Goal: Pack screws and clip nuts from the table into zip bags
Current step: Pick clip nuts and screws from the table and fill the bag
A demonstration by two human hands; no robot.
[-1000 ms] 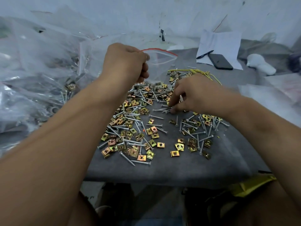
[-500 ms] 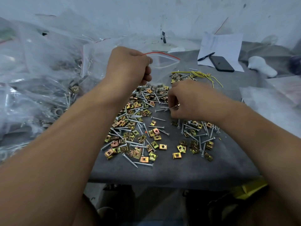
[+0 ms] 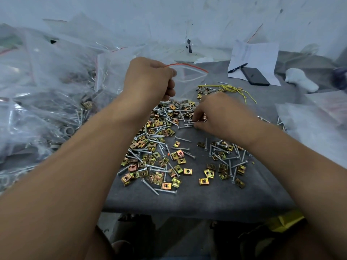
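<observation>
Left hand (image 3: 148, 79), fingers curled, pinches the red-striped mouth of a clear zip bag (image 3: 185, 79) and holds it open above the table (image 3: 197, 199). Right hand (image 3: 219, 114) lies low just beside it, fingertips pinching a few screws (image 3: 188, 123) at the heap's far edge. Screws and brass clip nuts (image 3: 159, 164) litter the grey top; filled bags (image 3: 47, 102) pile up at left.

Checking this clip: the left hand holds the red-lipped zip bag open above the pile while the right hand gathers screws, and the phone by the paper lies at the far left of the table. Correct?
Not quite. The head view shows the phone at the far right, beside the paper. The left hand does hold the zip bag, and the right hand gathers screws.
</observation>
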